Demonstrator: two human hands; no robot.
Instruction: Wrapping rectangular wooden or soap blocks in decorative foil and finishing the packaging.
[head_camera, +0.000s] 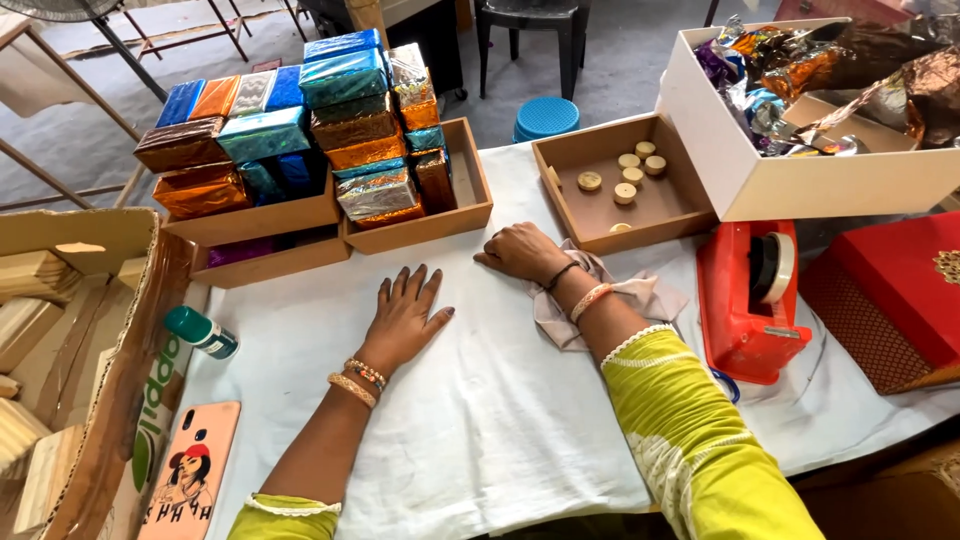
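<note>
Nearest, a peach phone case with a cartoon figure (190, 470) on the white cloth-covered table (480, 420). Left hand (403, 318) flat, fingers spread, grasping nothing. Right hand (522, 251) loosely curled, knuckles up, resting on a crumpled beige cloth (610, 300); grip on it unclear. Right of that, a red tape dispenser (750, 300). Farther back, a shallow wooden tray of small round wooden discs (625, 180) and wooden trays stacked with foil-wrapped blocks (310, 130).
</note>
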